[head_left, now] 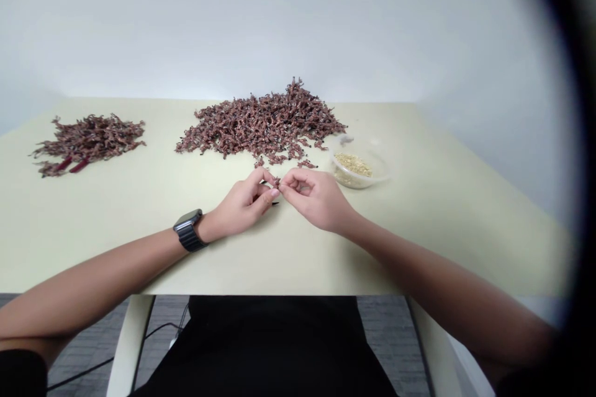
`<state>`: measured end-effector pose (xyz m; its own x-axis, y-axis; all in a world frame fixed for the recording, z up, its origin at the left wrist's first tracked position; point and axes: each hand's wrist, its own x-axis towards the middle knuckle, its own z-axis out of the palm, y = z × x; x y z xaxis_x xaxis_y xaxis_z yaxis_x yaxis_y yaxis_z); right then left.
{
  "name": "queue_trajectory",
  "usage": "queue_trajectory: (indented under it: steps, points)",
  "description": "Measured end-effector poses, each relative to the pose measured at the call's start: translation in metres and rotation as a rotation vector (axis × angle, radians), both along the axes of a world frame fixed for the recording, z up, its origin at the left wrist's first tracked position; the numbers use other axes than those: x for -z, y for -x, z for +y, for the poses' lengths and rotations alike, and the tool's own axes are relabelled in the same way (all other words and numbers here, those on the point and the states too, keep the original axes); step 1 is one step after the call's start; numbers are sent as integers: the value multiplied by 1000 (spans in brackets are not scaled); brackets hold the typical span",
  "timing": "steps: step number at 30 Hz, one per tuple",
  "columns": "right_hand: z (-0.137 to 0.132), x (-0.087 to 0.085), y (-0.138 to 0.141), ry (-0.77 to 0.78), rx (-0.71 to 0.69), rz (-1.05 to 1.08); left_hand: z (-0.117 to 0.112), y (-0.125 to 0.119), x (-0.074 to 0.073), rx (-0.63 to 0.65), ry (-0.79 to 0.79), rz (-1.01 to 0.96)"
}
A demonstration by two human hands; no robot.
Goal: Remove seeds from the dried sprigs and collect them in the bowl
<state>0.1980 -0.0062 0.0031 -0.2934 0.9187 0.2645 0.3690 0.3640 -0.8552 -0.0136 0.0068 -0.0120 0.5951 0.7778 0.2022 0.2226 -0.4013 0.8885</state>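
Observation:
My left hand (244,203) pinches a small reddish-brown piece (276,182) between thumb and index finger, just above the table. Its exact kind is too small to make out. My right hand (319,198) meets it from the other side, fingertips closed together at the same piece. Thin black tips (275,203) show beside the left thumb and fingers; what they belong to is hidden. Right behind the hands spreads a large heap of similar brown pieces (265,121), many with dark ends. A clear plastic bowl (379,167) holding small golden bits (352,164) stands beyond my right hand.
At the far left lies a smaller pile of brown pieces (93,139), with dark red strips (79,165) at its front. Everything rests on a pale yellow table (139,198) that backs onto a white wall (209,25). A black cable (84,375) runs below.

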Motion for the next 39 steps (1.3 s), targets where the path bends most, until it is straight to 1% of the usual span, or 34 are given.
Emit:
queue_trajectory:
  steps: [5,9,14,18,23,26,28,32,39]
  points:
    - [4,-4,-4,109,-17,-18,0,0,0,-9,-13,-19]
    - [7,-6,-6,213,-44,25,0,1,0,-11,-24,-9]
    - [8,-2,-7,207,-26,75,0,1,2,-9,-29,-16]
    - [6,-1,-6,128,-2,58,0,-1,2,-22,18,-58]
    - [1,-3,-3,-79,51,-38,1,-4,0,-9,177,-172]
    - [0,-4,-2,-176,52,-102,1,-4,0,-1,218,-182]
    - [0,-5,-2,-203,48,-121,1,-4,0,7,225,-190]
    - [0,-5,-3,-204,48,-136,1,-4,1,27,230,-198]
    - [0,-5,-1,-240,31,-144,0,-5,-1,38,232,-189]
